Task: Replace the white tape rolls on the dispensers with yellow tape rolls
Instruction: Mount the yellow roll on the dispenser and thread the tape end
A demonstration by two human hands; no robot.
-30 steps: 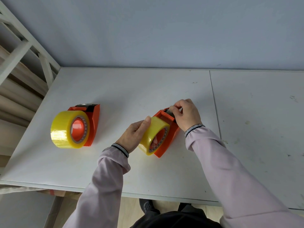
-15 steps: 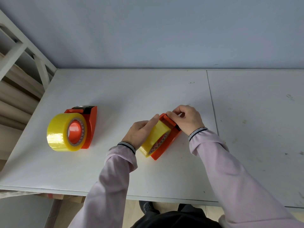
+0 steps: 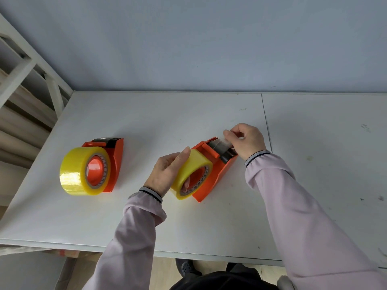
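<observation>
Two orange tape dispensers lie on the white table [image 3: 188,114], each carrying a yellow tape roll. The left dispenser [image 3: 115,162] with its yellow roll [image 3: 77,174] rests untouched. My left hand [image 3: 165,174] grips the yellow roll [image 3: 192,170] mounted on the right dispenser [image 3: 217,174], thumb on top of the roll. My right hand [image 3: 245,139] pinches the clear free end of the tape [image 3: 219,143], drawn out over the dispenser's cutter end.
A white metal frame [image 3: 31,65] with stacked beige tubes stands off the table's left edge. A seam [image 3: 267,126] divides the table into two panels. A grey wall rises behind the table. My legs and a shoe show below the front edge.
My right hand has lifted slightly from the cutter end, pulling the tape's free end up. The left hand keeps its grip on the roll.
</observation>
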